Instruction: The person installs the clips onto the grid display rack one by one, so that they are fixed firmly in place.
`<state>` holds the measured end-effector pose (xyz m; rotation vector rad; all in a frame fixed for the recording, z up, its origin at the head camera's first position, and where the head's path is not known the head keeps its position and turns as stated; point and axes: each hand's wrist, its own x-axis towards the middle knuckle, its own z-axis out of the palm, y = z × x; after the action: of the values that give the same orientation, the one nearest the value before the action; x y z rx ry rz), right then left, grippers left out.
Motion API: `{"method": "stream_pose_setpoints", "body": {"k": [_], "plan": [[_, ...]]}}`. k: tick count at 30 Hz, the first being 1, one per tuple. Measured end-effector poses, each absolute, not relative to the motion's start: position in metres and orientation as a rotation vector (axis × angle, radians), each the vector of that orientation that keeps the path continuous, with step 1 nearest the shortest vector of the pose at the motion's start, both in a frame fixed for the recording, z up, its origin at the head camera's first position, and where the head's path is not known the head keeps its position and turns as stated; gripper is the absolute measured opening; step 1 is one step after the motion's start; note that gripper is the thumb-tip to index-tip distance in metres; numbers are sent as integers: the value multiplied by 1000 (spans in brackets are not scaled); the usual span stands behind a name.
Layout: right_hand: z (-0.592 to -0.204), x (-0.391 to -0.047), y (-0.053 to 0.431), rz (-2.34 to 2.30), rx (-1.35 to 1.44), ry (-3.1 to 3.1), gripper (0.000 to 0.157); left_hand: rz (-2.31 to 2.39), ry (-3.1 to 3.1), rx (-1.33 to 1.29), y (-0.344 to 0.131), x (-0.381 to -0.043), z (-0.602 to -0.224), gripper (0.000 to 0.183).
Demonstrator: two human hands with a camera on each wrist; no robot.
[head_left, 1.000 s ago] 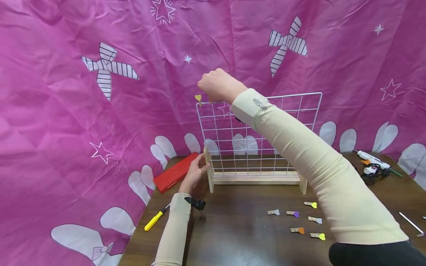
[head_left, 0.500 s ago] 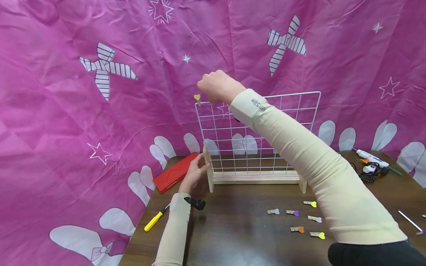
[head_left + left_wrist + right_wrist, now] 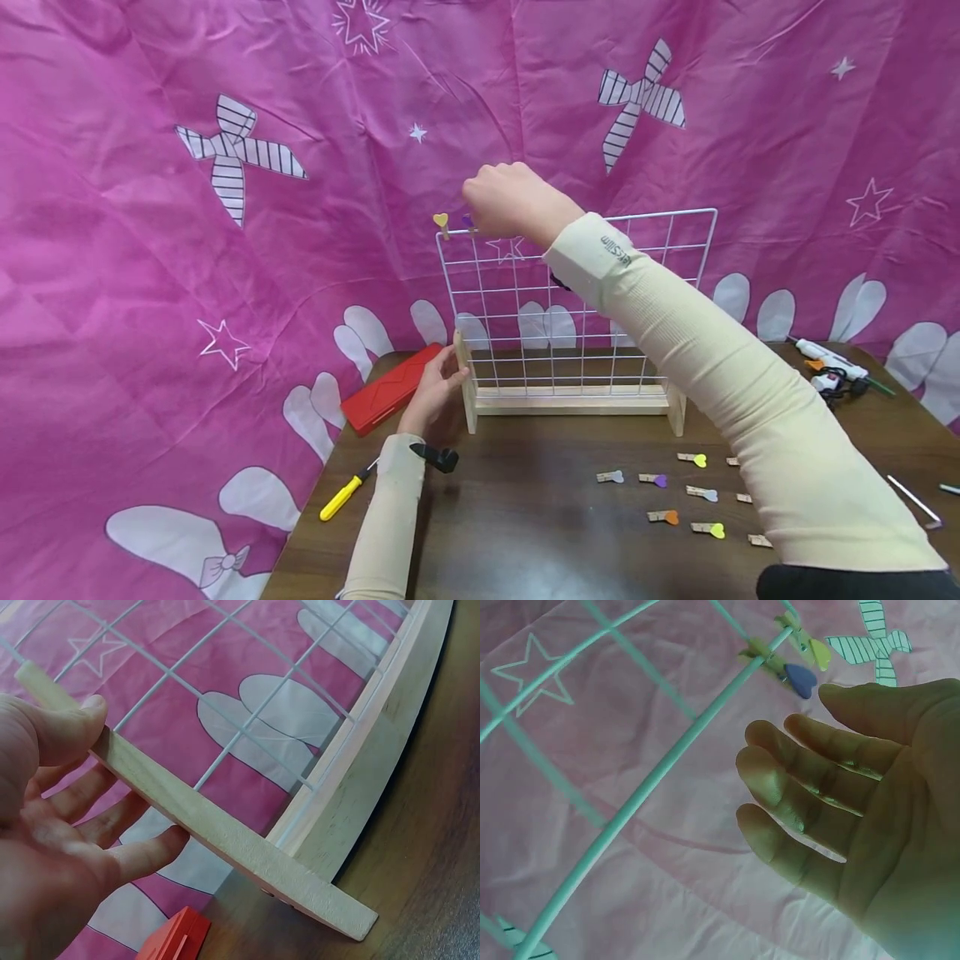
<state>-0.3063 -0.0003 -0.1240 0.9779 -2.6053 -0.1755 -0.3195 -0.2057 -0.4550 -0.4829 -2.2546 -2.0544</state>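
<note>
Fingers [image 3: 802, 806], right hand [image 3: 877, 810]: apart, loosely bent, empty, near purple clip [image 3: 795, 676] | purple clip: on white grid [image 3: 649, 782], top edge, near yellow clip [image 3: 816, 651] | left hand [image 3: 67, 795]: holding wooden upright [image 3: 202, 810]

A purple clip [image 3: 789, 673] and yellow clip [image 3: 804, 640] (both heart-tipped) sit on wire [image 3: 654, 775] near the grip [image 3: 847, 791].

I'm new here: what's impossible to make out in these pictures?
Head view: most of the purple clip on top of the rack, behind the right hand.
Head view: much of the rack's right side, behind the right sleeve.
Head view: right ends of three clips, behind that sleeve.
Head view: a small item, cut off by the right edge.
Left wrist view: most of the red case, cut off by the bottom edge.
</note>
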Motion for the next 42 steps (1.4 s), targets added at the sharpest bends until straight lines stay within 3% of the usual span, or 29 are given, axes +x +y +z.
{"method": "stream_pose_setpoints", "body": {"k": [5, 12, 19, 33, 42], "plan": [[-131, -300, 22, -117, 991, -2588, 17, -2073, -2273, -483, -208, -313, -447, 53], [-147, -286, 61, -8, 980, -2604, 13, -2076, -2330, -492, -205, -301, -428, 55], [-173, -282, 102, 77, 980, -2626, 10, -2086, -2316, -427, -208, -311, -438, 55], [-257, -271, 187, 388, 1031, -2654, 5, -2093, -2324, -443, -203, -309, -429, 54], [-310, -258, 227, 415, 1005, -2719, 4, -2184, -2209, -413, -207, -325, -453, 53]]}}
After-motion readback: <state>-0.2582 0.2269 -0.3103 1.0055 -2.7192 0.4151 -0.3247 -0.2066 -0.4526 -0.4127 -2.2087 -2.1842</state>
